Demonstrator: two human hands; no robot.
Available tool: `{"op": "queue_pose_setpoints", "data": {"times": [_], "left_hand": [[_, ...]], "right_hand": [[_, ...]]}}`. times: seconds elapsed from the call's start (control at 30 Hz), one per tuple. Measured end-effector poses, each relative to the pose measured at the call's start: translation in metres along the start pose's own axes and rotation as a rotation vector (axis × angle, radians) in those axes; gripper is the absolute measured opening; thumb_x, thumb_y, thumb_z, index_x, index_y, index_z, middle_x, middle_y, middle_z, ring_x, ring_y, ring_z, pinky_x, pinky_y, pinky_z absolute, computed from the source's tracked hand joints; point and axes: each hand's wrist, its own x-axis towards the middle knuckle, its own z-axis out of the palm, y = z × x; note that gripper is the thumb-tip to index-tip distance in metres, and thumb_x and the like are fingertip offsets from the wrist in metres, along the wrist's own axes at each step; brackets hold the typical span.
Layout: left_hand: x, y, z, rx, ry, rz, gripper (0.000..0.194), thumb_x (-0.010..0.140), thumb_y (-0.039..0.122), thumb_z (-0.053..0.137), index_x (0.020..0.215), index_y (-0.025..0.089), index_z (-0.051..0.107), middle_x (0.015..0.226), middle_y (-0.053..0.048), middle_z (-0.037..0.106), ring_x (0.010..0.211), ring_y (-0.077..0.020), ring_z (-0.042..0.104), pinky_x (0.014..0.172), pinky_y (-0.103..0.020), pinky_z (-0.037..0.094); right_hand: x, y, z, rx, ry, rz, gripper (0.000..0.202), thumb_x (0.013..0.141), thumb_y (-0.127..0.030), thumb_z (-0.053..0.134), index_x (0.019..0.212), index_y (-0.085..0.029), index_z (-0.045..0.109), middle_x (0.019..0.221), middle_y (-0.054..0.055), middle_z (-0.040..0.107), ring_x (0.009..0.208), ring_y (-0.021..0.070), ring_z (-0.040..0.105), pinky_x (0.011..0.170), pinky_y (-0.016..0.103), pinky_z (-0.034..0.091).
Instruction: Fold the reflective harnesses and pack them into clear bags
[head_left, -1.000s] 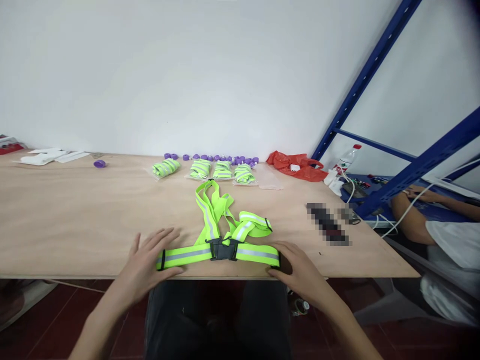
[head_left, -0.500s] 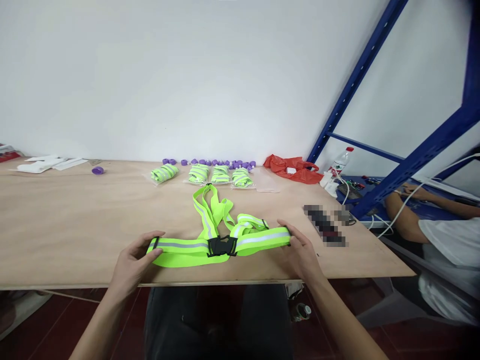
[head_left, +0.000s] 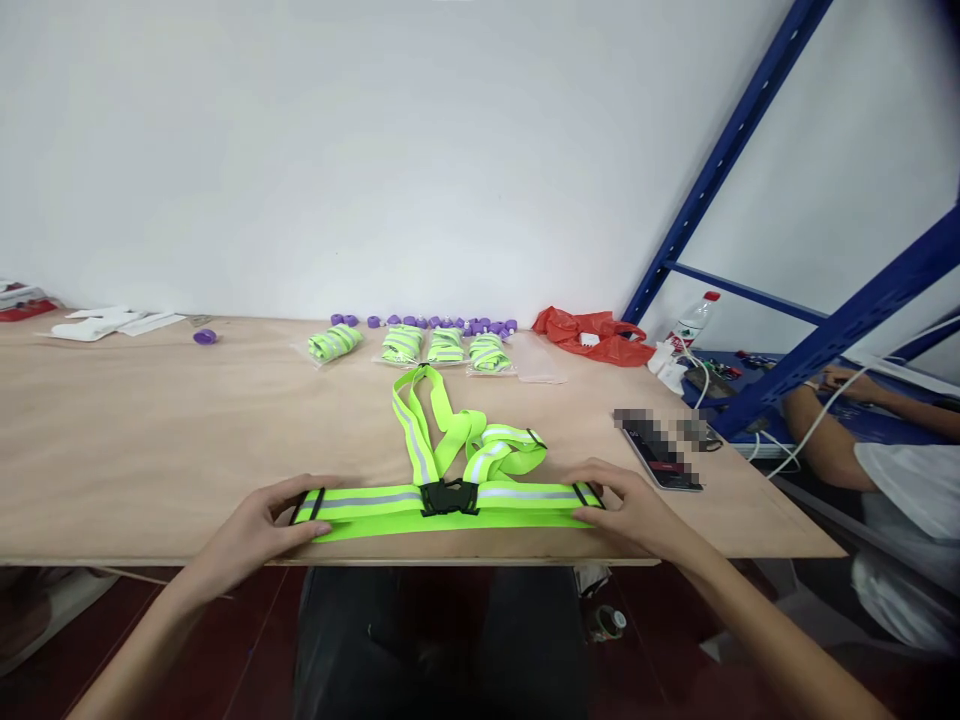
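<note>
A neon-green reflective vest [head_left: 525,497] made of elastic straps with silver stripes lies along the front of the table. Its black buckle [head_left: 449,497] is fastened at the middle of the waist belt. My left hand [head_left: 266,525] grips the belt's left end by a black slider, thumb in front. The right end, with another black slider, is held by my right hand [head_left: 622,505]. Between both hands the belt runs straight and level. Behind the buckle, the shoulder straps form a loop at left and a loose heap at right.
Several bagged green vests [head_left: 402,344] sit near the wall, with purple pieces [head_left: 450,323] behind them. A red plastic bag [head_left: 592,336], a clear bag [head_left: 536,360] and a phone [head_left: 660,455] lie rightward. Blue shelving [head_left: 720,170] and another person's arm [head_left: 817,430] are at far right.
My hands have moved apart, drawing the belt straighter and longer. My right hand has come lower and now wraps the belt's right end. The view has shifted slightly.
</note>
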Motion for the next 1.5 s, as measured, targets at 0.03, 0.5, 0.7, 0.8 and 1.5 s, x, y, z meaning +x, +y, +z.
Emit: {"op": "queue_pose_setpoints", "data": {"times": [0.03, 0.5, 0.7, 0.8, 1.5], "left_hand": [[-0.003, -0.002, 0.000, 0.033, -0.035, 0.015, 0.047, 0.079, 0.049, 0.073, 0.123, 0.031, 0.071, 0.126, -0.004, 0.070, 0.118, -0.0319, 0.063, 0.094, -0.037, 0.055], [0.013, 0.054, 0.042, 0.456, 0.067, 0.431, 0.048, 0.091, 0.048, 0.062, 0.135, 0.029, 0.060, 0.133, -0.010, 0.062, 0.122, -0.0284, 0.057, 0.104, -0.040, 0.046], [0.022, 0.086, 0.153, 0.608, -0.038, 0.449, 0.063, 0.086, 0.045, 0.070, 0.143, 0.028, 0.050, 0.158, -0.016, 0.036, 0.138, -0.0394, 0.042, 0.109, -0.065, 0.034], [0.020, 0.070, 0.168, 0.631, -0.017, 0.462, 0.067, 0.086, 0.042, 0.070, 0.147, 0.031, 0.045, 0.163, -0.016, 0.025, 0.142, -0.0396, 0.037, 0.111, -0.066, 0.031], [0.016, 0.066, 0.165, 0.711, -0.013, 0.485, 0.074, 0.085, 0.035, 0.070, 0.151, 0.035, 0.038, 0.160, -0.016, 0.029, 0.144, -0.0369, 0.034, 0.111, -0.062, 0.032]], "right_hand": [[-0.003, -0.003, -0.001, -0.049, -0.039, 0.001, 0.034, 0.078, -0.041, 0.076, 0.108, -0.026, 0.076, 0.112, 0.007, 0.072, 0.104, 0.0275, 0.065, 0.091, 0.039, 0.052], [0.029, 0.003, 0.002, -0.168, 0.030, -0.001, 0.044, 0.088, -0.040, 0.061, 0.130, -0.028, 0.060, 0.125, 0.009, 0.063, 0.096, 0.0225, 0.065, 0.080, 0.036, 0.055], [0.104, 0.006, -0.001, -0.053, -0.270, -0.017, 0.047, 0.074, -0.041, 0.071, 0.117, -0.020, 0.069, 0.110, 0.006, 0.070, 0.085, 0.0200, 0.063, 0.077, 0.035, 0.053], [0.119, 0.005, -0.005, 0.039, -0.389, 0.024, 0.039, 0.071, -0.045, 0.074, 0.099, -0.017, 0.071, 0.086, 0.002, 0.068, 0.074, 0.0169, 0.059, 0.067, 0.030, 0.049], [0.227, -0.032, -0.065, -0.987, -0.172, -0.279, 0.035, 0.081, -0.005, 0.052, 0.108, -0.021, 0.068, 0.116, 0.012, 0.062, 0.101, 0.0250, 0.060, 0.071, 0.029, 0.041]]}}
